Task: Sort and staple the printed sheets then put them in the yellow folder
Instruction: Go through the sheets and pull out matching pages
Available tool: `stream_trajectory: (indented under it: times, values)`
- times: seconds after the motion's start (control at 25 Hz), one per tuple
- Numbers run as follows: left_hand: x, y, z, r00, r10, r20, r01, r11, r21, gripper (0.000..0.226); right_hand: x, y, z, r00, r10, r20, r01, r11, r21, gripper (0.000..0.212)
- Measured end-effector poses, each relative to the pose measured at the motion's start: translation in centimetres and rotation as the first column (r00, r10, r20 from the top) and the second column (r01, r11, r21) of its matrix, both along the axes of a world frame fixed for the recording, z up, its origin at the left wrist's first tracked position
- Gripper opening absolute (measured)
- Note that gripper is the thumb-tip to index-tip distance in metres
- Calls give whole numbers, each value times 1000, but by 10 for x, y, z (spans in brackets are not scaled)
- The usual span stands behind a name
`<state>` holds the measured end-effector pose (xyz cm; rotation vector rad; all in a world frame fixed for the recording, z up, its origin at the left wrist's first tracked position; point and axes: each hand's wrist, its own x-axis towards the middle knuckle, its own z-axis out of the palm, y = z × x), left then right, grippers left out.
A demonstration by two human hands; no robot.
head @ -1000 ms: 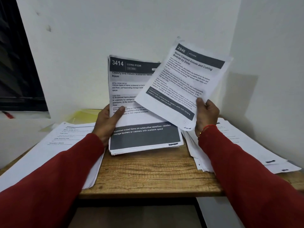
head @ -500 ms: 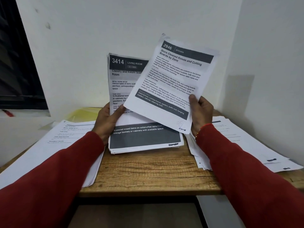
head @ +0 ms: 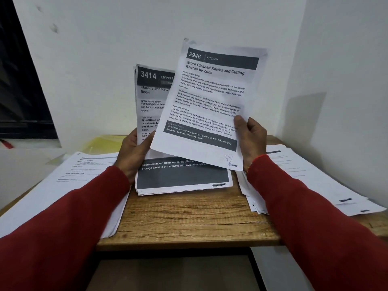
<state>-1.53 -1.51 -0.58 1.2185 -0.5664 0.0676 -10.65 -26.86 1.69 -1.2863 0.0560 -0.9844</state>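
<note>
Our right hand (head: 251,141) pinches sheet 2946 (head: 212,101) upright to read its header; our left hand (head: 134,152) grips the tilted stack (head: 180,175), steadying it for sorting.

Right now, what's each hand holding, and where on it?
Right hand pinches the 2946 kitchen sheet at its lower right edge. Left hand grips the upright 3414 stack at its left edge.

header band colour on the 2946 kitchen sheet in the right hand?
Dark grey with white text, on the white printed 2946 sheet; head view.
</note>
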Motion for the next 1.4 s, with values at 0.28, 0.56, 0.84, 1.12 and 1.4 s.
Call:
stream_trajectory:
  times: [0.28, 0.56, 0.84, 1.12, 1.4]
  values:
    - [-1, 1, -1, 999, 36, 10, -36, 998, 50, 15, -3, 13, -5, 989, 105, -103, -120, 981, -151, 10]
    - [-2, 1, -1, 998, 63, 21, -64, 996, 56, 17, -5, 12, -3, 986, 54, -158, -76, 987, -139, 16]
    - [0, 2, -1, 998, 63, -2, -63, 997, 44, 13, -2, 8, -4, 988, 54, -147, -71, 991, -116, 13]
    - [-5, 1, 3, 998, 43, -51, -43, 999, 8, 13, -5, -36, 5, 978, -210, -19, 211, 973, 97, 23]
    - [-3, 2, 2, 994, 51, -100, -50, 999, 7, 11, 2, -33, 1, 979, -206, -15, 206, 976, 66, 19]
